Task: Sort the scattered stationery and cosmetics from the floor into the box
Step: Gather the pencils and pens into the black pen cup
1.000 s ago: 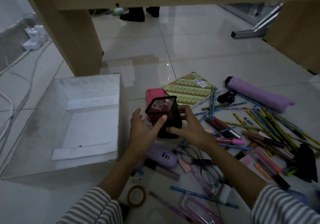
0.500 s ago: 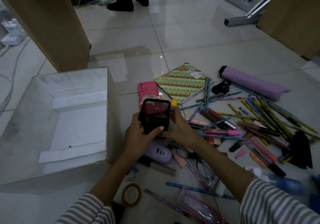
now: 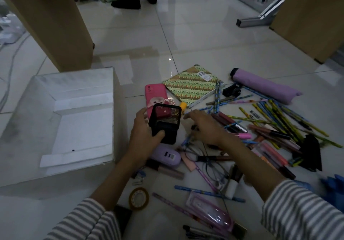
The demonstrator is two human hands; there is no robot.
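As left grip [image 3: 141, 134] clasps cup [image 3: 168, 128] (mesh), right [image 3: 206, 128] hovers.

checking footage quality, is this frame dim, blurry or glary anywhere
Head view: dim overall; right hand motion-blurred, left hand and mesh pen holder sharper; faint glare spot on the floor tiles; desk legs lean from wide-angle distortion.
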